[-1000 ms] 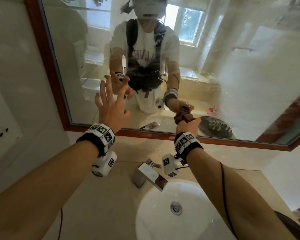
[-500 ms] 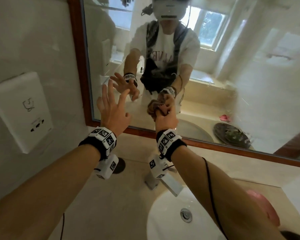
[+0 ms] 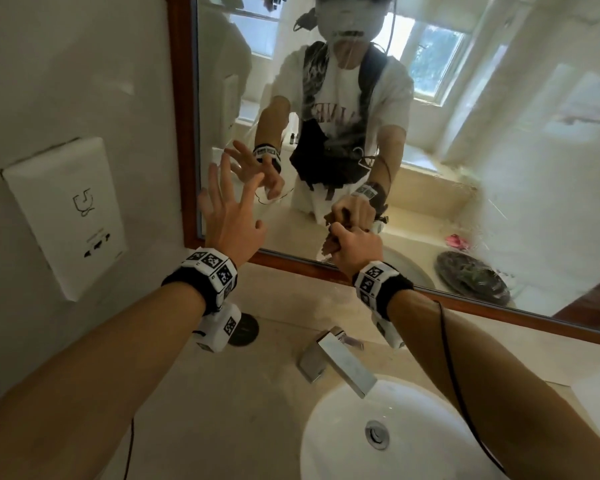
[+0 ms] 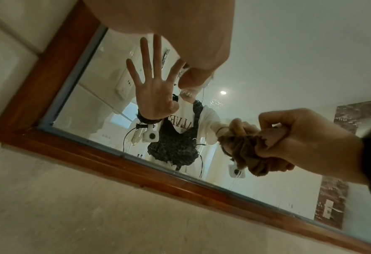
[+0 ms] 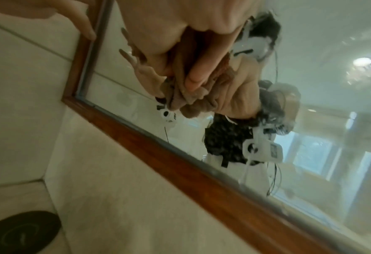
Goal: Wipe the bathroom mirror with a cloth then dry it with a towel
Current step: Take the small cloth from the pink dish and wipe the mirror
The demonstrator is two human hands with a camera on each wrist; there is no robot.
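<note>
Faucet (image 3: 340, 363), basin (image 3: 333, 441) below mirror (image 3: 499, 168)

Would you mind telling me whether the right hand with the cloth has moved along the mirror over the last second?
Yes. The right hand, gripping the brown cloth, has slid left along the mirror's bottom frame, nearer its left corner.

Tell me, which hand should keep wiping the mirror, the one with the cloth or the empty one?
The right hand, probably. It grips the bunched brown cloth right against the mirror, low near the frame. The left hand is spread open and holds nothing.
</note>
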